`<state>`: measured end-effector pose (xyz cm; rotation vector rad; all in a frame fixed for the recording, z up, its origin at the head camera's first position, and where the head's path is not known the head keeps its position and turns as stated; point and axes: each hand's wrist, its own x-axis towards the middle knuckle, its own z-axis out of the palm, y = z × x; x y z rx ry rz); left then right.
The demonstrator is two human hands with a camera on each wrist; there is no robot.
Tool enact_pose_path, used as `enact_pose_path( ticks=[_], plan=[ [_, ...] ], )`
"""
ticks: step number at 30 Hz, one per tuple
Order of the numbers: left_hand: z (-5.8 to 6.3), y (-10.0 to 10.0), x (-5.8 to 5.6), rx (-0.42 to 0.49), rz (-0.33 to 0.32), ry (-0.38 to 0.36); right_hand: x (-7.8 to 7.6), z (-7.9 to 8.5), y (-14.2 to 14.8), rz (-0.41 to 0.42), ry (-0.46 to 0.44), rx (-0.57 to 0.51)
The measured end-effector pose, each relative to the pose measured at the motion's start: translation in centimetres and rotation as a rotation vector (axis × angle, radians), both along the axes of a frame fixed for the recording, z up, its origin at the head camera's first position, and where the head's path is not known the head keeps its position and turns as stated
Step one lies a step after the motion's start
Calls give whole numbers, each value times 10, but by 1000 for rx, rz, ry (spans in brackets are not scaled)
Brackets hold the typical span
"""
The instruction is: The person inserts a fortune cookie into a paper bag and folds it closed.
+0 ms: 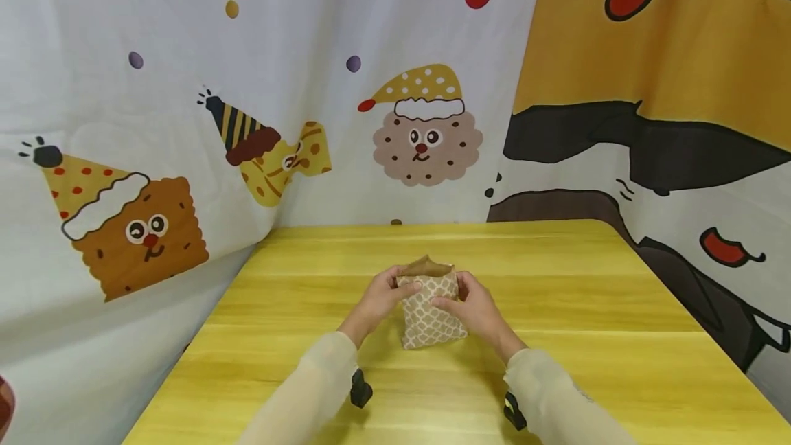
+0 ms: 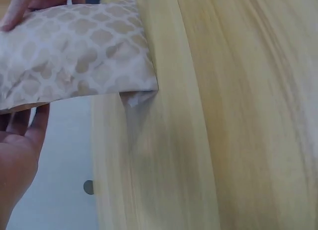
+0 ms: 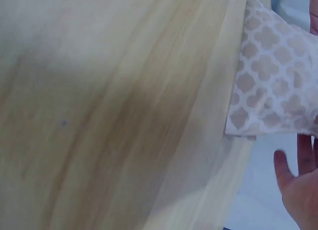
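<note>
A small paper bag [image 1: 434, 318], tan with a white lattice print, stands upright near the middle of the wooden table. Its top gapes, showing the plain brown inner side [image 1: 426, 268]. My left hand [image 1: 382, 299] grips the upper left edge, thumb on the front and fingers behind. On the opposite side my right hand [image 1: 474, 304] pinches the bag, its thumb lying across the printed front. In the left wrist view the bag's [image 2: 79, 56] bottom corner shows over the wood. The right wrist view shows the bag's [image 3: 273, 76] creased print. What the bag contains is hidden.
The yellow wood-grain table [image 1: 278, 376] extends around the bag on all sides. Behind it and to the left hangs a white curtain [image 1: 296, 19] with cartoon cookies, and an orange and black print [image 1: 618, 74] covers the right. Black wrist devices [image 1: 360, 389] hang under both sleeves.
</note>
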<state>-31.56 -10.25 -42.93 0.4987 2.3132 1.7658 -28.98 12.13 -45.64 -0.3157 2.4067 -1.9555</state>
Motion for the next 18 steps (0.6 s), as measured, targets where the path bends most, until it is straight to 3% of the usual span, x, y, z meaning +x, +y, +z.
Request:
enact_pose_path(
  ticks=[5, 11, 16, 18],
  plan=[
    [-1, 0, 1, 59, 0, 12, 1, 2, 1, -20, 54, -77],
    [0, -2, 0, 106, 3, -12, -3, 2, 2, -76, 44, -68],
    [-2, -4, -1, 111, 83, -22, -3, 0, 6, -12, 40, -93],
    [-2, -6, -2, 105, 80, -22, -3, 0, 8, 10, 34, -87]
  ],
)
